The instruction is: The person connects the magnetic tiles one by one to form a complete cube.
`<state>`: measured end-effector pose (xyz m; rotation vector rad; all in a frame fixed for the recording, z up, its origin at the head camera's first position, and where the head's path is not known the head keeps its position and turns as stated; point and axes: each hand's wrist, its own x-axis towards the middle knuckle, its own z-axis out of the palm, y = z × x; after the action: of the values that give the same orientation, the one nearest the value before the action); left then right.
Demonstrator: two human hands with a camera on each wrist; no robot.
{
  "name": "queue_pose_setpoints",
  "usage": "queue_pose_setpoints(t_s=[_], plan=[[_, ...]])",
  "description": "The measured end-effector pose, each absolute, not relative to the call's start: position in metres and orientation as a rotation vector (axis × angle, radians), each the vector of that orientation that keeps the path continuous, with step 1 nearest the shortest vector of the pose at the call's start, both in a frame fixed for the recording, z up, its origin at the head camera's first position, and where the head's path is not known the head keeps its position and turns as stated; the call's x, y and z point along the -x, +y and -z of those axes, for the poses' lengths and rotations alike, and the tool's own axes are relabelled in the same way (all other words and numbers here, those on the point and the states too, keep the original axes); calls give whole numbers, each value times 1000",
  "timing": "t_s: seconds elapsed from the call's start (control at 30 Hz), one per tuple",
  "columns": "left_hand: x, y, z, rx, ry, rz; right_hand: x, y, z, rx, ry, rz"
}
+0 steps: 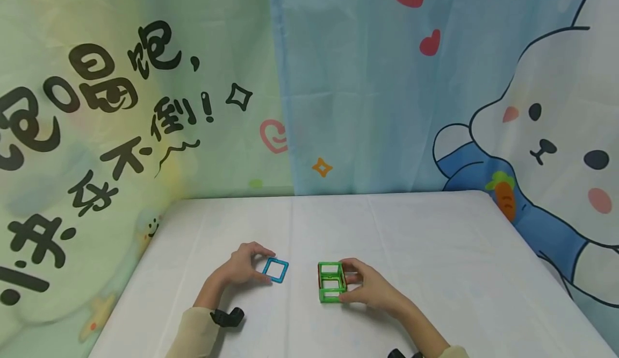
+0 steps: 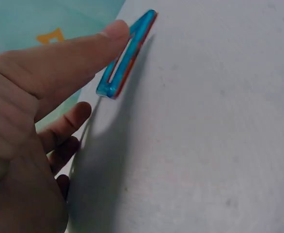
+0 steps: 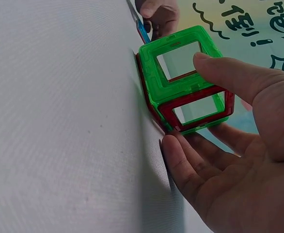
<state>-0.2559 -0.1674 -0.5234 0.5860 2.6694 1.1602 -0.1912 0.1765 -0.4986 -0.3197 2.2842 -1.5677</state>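
My left hand point(image 1: 243, 265) pinches a blue square magnetic tile point(image 1: 285, 272) by its edge, between thumb and fingers. Seen from the left wrist, the blue tile point(image 2: 132, 53) is tilted and shows a red-orange layer along its far side; the thumb lies across it. To the right, my right hand point(image 1: 366, 285) grips a small open-frame box of green and red magnetic tiles point(image 1: 331, 299). In the right wrist view the thumb presses a green face point(image 3: 178, 89), a red frame point(image 3: 190, 100) forms the adjoining side, and fingers support it from below. A gap separates the two pieces.
A white-covered table point(image 1: 435, 240) lies under both hands. Behind it hangs a printed curtain point(image 1: 348, 78) with hearts, lettering and a cartoon animal. A black wrist strap point(image 1: 227, 317) sits on the left wrist.
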Motion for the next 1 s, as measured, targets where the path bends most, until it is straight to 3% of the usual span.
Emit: queue_pose_setpoints(t_s=[0.43, 1.0], plan=[[257, -163, 526, -601, 2812, -958, 192, 175, 501, 308, 2284, 1568], [251, -142, 516, -635, 2668, -1347, 192, 177, 501, 320, 2290, 1561]])
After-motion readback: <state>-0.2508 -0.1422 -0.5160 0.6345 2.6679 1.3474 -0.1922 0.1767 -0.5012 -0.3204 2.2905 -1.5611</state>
